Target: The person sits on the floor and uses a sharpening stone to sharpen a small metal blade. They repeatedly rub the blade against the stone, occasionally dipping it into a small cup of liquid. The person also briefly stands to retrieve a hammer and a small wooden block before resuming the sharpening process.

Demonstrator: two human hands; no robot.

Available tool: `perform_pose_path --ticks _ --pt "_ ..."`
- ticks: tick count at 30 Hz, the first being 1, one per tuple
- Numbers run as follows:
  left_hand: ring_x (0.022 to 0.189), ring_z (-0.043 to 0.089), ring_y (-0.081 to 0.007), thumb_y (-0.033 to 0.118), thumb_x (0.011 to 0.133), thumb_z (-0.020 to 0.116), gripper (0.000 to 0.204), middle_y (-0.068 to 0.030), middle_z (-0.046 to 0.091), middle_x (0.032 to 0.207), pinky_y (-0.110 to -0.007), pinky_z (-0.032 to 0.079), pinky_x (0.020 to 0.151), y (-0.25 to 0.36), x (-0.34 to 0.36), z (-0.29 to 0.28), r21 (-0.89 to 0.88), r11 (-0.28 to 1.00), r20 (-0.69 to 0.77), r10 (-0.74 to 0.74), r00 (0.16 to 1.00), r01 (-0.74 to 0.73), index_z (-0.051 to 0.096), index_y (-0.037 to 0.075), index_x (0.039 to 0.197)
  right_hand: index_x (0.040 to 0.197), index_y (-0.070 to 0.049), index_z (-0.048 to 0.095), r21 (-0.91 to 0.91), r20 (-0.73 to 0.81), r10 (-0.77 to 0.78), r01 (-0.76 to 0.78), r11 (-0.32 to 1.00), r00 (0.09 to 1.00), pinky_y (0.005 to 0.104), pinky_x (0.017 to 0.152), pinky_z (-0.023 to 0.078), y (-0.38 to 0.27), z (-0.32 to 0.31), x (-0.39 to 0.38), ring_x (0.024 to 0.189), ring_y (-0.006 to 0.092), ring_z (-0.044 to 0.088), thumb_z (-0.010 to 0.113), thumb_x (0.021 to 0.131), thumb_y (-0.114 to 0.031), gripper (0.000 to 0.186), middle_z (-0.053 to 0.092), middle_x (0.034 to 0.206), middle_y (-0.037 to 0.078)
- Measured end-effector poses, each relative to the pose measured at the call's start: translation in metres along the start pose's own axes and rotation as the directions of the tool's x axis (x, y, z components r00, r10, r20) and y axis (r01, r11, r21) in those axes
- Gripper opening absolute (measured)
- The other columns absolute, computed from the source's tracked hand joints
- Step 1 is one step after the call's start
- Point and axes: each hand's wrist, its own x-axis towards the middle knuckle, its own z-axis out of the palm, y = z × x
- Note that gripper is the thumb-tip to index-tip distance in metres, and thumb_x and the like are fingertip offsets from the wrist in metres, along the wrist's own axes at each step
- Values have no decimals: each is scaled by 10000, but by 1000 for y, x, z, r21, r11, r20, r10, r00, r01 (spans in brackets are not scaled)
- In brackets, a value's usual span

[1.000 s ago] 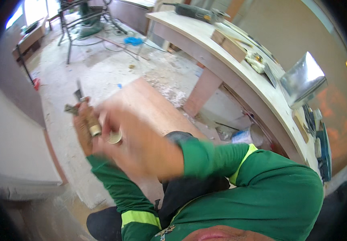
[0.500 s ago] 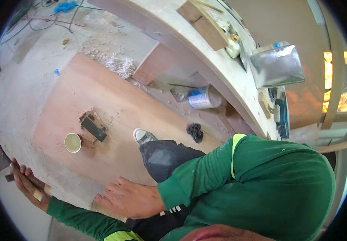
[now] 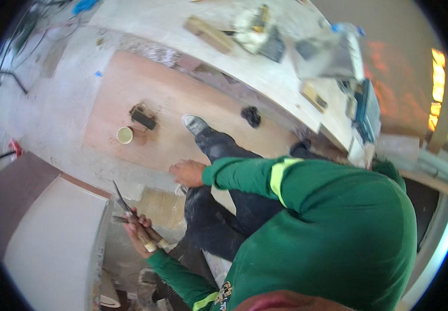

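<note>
A: Chisels [image 3: 125,202] where, which way?
B: Both gripped in left hand [image 3: 138,232]; blades outward, handles wristward.
A: Right hand [image 3: 187,172]?
B: Looks empty; forward-right of the left hand; nearer the dark block [image 3: 143,119].

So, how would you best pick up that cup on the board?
Likely by the outer wall of the cup, below its rim, coming from the left: it stands upright with its round mouth facing up, while the dark block lies close on its right.
</note>
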Motion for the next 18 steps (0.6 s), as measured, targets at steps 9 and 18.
perform_pose_path --ticks 9,18 --pt "960 572 -174 240 1005 704 436 -116 579 1437 -306 531 797 -6 -174 36 -166 961 -66 -236 969 223 559 118 1398 1288 -33 620 188 -451 99 -14 982 887 505 1034 473 41 -104 -161 1150 420 601 619 1008 -263 362 667 1217 211" --pt "956 553 -174 235 1013 689 387 -96 554 1436 -314 538 813 42 -213 149 -122 971 -41 -214 976 207 571 118 1362 1315 -22 619 195 -546 370 -316 928 751 547 1040 491 72 -239 -231 1221 449 607 633 985 -282 420 668 1277 255"
